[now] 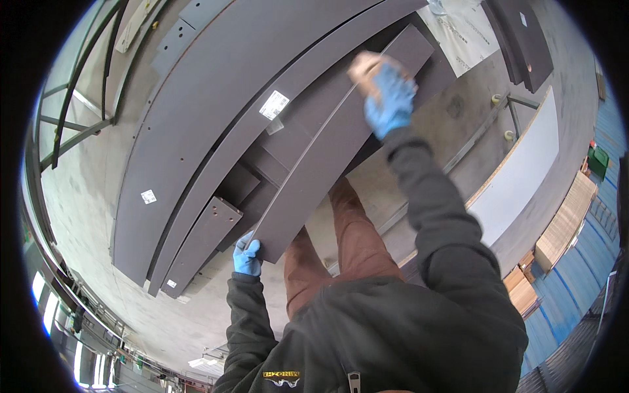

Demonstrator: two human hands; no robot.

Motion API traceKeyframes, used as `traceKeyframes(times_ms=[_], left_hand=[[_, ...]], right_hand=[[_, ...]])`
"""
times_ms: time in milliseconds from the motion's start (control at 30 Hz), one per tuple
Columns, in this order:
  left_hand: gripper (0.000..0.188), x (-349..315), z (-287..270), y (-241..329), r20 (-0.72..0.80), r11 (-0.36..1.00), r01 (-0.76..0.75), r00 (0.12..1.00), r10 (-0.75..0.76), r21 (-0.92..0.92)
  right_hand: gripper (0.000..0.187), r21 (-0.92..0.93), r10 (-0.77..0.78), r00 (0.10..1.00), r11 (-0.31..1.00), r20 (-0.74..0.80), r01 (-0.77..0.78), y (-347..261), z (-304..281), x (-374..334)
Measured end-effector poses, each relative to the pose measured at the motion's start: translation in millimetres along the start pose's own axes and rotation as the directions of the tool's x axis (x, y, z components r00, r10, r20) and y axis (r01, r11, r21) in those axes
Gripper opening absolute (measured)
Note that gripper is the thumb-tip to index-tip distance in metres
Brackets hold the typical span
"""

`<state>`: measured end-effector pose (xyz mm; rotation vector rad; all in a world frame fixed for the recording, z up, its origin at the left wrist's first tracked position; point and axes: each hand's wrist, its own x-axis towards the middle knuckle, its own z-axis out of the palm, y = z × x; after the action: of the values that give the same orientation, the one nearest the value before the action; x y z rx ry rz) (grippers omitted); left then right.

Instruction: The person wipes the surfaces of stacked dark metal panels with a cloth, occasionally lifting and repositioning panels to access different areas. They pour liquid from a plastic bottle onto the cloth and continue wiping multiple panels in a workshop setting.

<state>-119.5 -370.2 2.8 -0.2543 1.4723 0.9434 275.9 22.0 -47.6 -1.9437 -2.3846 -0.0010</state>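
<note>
A long dark brown-grey panel (pixel 325 159) lies tilted across my front, from lower left to upper right. My left hand (pixel 247 255), in a blue glove, is closed on its near lower end, at the corner. Over the panel's far part, my right hand (pixel 390 98), also blue-gloved, is smeared by motion. Its fingers appear closed round a bunched pinkish-tan rag (pixel 367 67), which is pressed to or just above the panel's face. Blur hides the exact contact. Beneath and left of the panel sit more dark boards, including a short piece with drilled holes (pixel 208 229).
Large dark panels (pixel 173 124) with white labels (pixel 274 105) lie to the left. A metal frame (pixel 78 128) stands at far left. At right are a white panel (pixel 521 177), a wheeled metal rack (pixel 481 134) and stacked dark boards (pixel 521 39). Cardboard (pixel 565 223) rests further right.
</note>
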Motion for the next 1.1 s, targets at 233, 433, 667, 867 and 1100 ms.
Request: traceKeyframes(times_ms=[233,433,667,867,1100], left_hand=[[0.051,36,-8,-38,0.078,0.992,0.007,0.997,0.003,-0.124],[0.047,54,-7,-65,0.049,0.974,0.065,0.997,-0.055,-0.216],[0.05,55,-11,-62,0.048,0.988,0.031,0.999,-0.024,-0.15],[0.044,56,-16,-74,0.061,0.989,-0.045,0.997,0.055,-0.144],[0.041,56,-19,-93,0.053,0.983,0.012,0.999,-0.002,-0.184]], right_hand=[[0.052,0.363,0.302,0.952,0.881,0.058,-0.302,159,55,147],[0.056,0.168,-0.077,0.927,0.975,-0.367,0.147,77,37,70],[0.066,0.312,-0.484,0.864,0.807,-0.137,0.502,-15,16,-58],[0.049,0.059,-0.07,0.979,0.995,-0.194,0.083,95,24,125],[0.053,0.008,-0.15,0.936,0.987,-0.319,0.161,48,36,46]])
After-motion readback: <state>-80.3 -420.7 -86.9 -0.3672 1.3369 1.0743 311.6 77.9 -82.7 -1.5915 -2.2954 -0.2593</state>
